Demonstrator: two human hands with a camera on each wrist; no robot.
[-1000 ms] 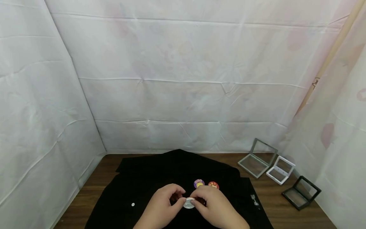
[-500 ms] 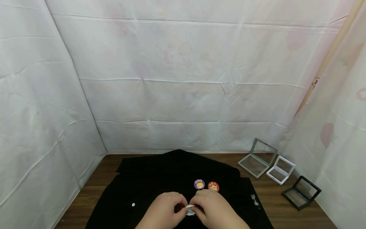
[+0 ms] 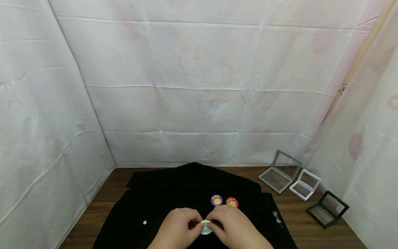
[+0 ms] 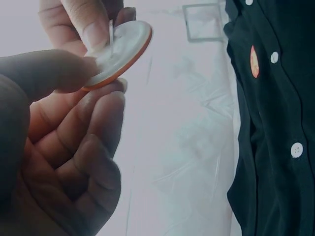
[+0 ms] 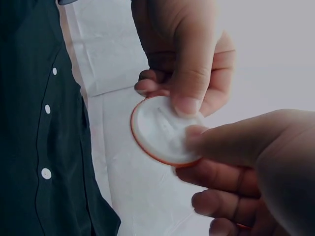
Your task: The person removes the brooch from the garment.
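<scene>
Badge (image 3: 206,227), white back up, pinched between left hand (image 3: 177,230) and right hand (image 3: 236,230) just above black shirt (image 3: 155,207) on counter (image 3: 298,214), two more badges (image 3: 224,201) pinned beyond, open frames (image 3: 303,188) at right.

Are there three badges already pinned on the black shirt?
No, only two badges, a purple badge and a red badge, sit on the black shirt.

The round pin badge with a white plastic back and orange rim (image 3: 206,227) is held between both hands, above the black button-up shirt (image 3: 149,204). Its white back faces the cameras, tilted, and its metal pin (image 4: 111,33) stands raised off the back. The printed face is not visible.
</scene>
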